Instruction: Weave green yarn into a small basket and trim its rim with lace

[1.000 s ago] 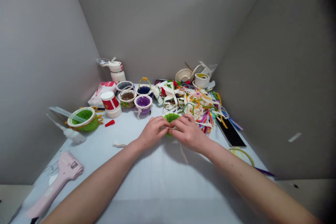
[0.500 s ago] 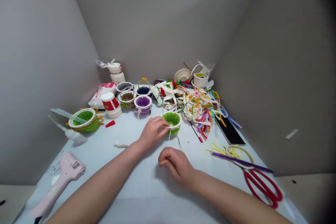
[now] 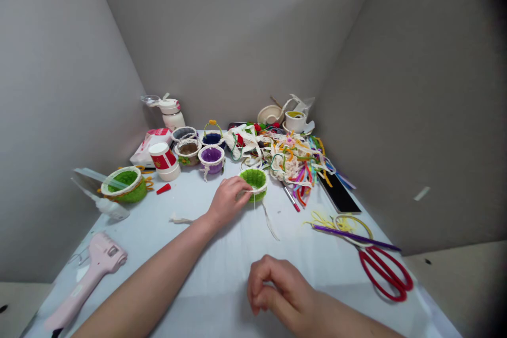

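A small green basket [image 3: 257, 176] with a white cord rim stands near the middle of the table. My left hand [image 3: 230, 198] is at its near left side, thumb and fingers closed on the rim. A thin white cord [image 3: 270, 222] trails from the basket onto the table, and a second strand hangs below my fingertips. Closer to me, my right hand [image 3: 277, 288] is held with its fingers curled in, apart from the basket. Whether anything lies inside those fingers is hidden.
Left are a pink glue gun [image 3: 95, 269], a white bottle [image 3: 113, 208] and a larger green basket [image 3: 134, 190]. Several small baskets [image 3: 212, 165] stand behind. A tangle of yarn and lace [image 3: 289, 156], a phone [image 3: 339, 193] and red-handled scissors [image 3: 386, 274] lie right.
My right hand has drawn back toward me, away from the basket and its trailing cord. My left hand stays at the basket. The view has shifted slightly.
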The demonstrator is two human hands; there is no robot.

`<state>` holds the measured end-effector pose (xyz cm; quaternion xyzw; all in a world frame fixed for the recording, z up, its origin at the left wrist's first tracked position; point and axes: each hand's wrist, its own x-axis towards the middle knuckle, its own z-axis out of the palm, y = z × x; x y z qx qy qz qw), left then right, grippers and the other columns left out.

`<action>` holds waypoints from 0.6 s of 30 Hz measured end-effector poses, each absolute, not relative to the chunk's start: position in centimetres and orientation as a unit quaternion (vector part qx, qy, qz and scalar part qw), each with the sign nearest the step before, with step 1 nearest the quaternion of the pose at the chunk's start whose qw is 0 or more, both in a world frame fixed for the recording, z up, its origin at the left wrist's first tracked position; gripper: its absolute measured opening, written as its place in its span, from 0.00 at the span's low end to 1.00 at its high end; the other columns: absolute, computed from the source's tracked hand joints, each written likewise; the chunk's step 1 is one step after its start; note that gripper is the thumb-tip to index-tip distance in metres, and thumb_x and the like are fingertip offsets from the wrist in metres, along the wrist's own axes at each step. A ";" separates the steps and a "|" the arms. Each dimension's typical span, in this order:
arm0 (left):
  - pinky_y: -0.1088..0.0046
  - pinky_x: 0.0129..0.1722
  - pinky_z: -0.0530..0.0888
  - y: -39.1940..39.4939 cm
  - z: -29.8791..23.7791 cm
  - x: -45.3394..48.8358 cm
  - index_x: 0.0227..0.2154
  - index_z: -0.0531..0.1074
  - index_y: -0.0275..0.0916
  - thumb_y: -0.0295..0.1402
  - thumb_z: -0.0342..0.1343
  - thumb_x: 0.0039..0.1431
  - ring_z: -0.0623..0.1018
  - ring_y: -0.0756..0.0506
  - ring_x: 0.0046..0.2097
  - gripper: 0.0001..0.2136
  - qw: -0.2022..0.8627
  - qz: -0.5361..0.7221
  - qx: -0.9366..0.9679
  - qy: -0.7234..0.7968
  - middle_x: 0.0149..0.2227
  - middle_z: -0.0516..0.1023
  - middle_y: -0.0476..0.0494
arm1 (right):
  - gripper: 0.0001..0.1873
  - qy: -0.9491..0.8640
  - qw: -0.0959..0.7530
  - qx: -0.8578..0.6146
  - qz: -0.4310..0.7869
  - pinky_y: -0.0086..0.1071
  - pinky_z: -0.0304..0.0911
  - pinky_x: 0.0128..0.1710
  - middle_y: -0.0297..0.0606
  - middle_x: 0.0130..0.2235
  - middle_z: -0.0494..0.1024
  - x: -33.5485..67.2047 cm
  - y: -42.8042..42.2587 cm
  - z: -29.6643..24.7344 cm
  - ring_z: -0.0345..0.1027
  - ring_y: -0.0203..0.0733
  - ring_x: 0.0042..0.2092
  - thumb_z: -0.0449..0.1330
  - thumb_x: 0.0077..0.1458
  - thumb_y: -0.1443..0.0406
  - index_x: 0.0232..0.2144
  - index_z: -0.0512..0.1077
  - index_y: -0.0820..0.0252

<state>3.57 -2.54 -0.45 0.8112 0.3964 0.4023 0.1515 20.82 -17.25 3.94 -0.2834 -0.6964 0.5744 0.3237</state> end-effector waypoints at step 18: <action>0.69 0.40 0.72 -4.6 1.1 5.1 0.33 0.74 0.38 0.27 0.56 0.58 0.76 0.46 0.39 0.03 0.208 0.390 0.791 0.424 0.34 0.77 0.45 | 0.12 -0.737 0.371 -0.493 0.275 0.28 0.54 0.28 0.29 0.24 0.64 23.3 -6.7 1.6 0.58 0.35 0.26 0.55 0.58 0.63 0.43 0.72 0.59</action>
